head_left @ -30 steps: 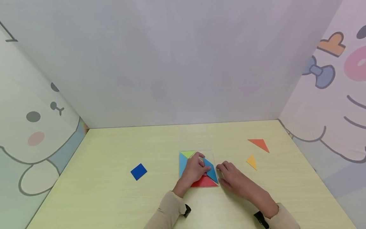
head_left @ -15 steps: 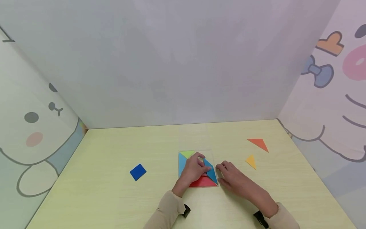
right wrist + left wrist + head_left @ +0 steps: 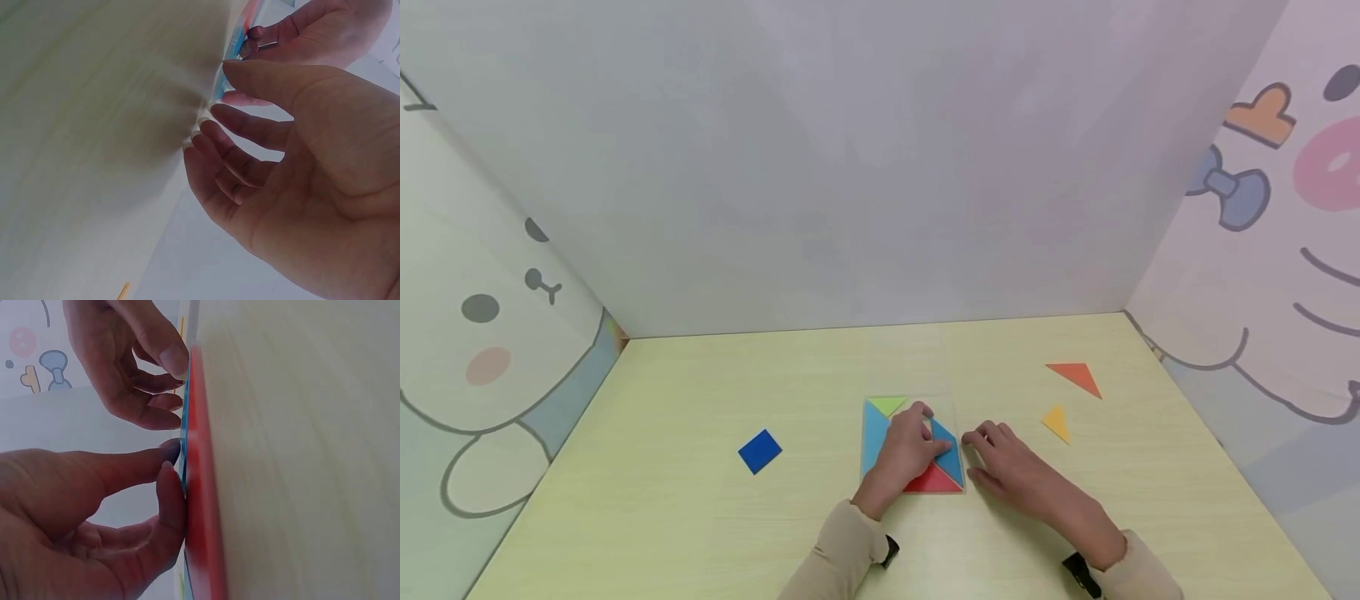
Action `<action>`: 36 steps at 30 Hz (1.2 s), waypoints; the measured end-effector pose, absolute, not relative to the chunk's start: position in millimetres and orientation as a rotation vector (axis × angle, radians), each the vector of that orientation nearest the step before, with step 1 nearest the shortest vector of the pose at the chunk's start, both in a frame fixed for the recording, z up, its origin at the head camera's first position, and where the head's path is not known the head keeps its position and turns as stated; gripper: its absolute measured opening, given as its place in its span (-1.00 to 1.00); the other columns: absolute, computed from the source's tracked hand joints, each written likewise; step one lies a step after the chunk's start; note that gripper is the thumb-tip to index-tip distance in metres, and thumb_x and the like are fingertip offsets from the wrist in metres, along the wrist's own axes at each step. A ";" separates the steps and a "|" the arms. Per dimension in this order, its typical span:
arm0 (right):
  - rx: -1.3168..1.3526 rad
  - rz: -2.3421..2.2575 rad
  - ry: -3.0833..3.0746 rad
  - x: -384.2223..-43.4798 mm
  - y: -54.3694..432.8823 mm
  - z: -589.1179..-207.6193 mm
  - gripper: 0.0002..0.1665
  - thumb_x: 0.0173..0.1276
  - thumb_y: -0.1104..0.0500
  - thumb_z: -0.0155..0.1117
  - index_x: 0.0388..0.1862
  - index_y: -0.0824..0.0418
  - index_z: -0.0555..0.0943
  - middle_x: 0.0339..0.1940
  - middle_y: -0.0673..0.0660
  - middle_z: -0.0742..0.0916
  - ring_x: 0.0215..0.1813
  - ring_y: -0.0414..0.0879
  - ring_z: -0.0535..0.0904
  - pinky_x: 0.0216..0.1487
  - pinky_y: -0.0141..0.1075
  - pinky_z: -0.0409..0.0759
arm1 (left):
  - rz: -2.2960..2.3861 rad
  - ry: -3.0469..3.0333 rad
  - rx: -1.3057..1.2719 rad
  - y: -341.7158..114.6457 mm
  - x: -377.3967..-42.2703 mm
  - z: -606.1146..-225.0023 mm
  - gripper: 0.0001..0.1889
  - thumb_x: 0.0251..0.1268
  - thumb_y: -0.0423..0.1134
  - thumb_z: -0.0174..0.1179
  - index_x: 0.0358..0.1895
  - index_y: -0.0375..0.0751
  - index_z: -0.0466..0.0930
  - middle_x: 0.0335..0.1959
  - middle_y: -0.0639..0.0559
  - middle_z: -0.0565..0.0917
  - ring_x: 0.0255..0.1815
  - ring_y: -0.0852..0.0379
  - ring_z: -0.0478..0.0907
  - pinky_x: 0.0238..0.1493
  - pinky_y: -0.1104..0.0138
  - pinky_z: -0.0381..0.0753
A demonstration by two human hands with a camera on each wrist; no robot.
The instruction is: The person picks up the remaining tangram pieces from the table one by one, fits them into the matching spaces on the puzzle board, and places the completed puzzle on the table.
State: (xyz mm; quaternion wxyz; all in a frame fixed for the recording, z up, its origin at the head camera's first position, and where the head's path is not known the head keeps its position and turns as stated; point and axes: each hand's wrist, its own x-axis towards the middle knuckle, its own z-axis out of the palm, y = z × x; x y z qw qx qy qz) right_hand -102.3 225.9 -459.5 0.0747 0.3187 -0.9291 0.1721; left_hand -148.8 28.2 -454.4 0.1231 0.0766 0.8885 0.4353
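Inside a pale tray (image 3: 942, 406), a flat, angular blue piece (image 3: 952, 465) is touched by the left hand (image 3: 904, 450); any grip cannot be told. The right hand (image 3: 1011, 467) is held just alongside, thumb and fingertips apart.

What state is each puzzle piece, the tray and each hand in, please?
Clear tray, partly filled
Lime triangle, inside tray
Light blue triangle, inside tray, partly hidden
Red triangle, inside tray, partly hidden
Blue parallelogram, at tray's right side, seating unclear
Dark blue square, loose on table
Orange-red triangle, loose on table
Yellow triangle, loose on table
Left hand, thumb on blue parallelogram
Right hand, fingers loosely bent beside tray
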 end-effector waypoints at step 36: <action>1.006 0.505 -2.749 -103.8 227.6 -461.6 -0.51 0.30 0.22 0.52 0.12 0.26 0.52 -0.12 0.05 0.52 -0.16 -0.11 0.34 -0.19 -0.33 0.46 | 1.270 2.562 0.347 25.4 -148.0 -455.7 -0.62 0.27 -0.23 0.45 0.06 -0.27 0.56 -0.45 0.08 0.56 -0.39 0.18 0.49 -0.31 0.34 0.56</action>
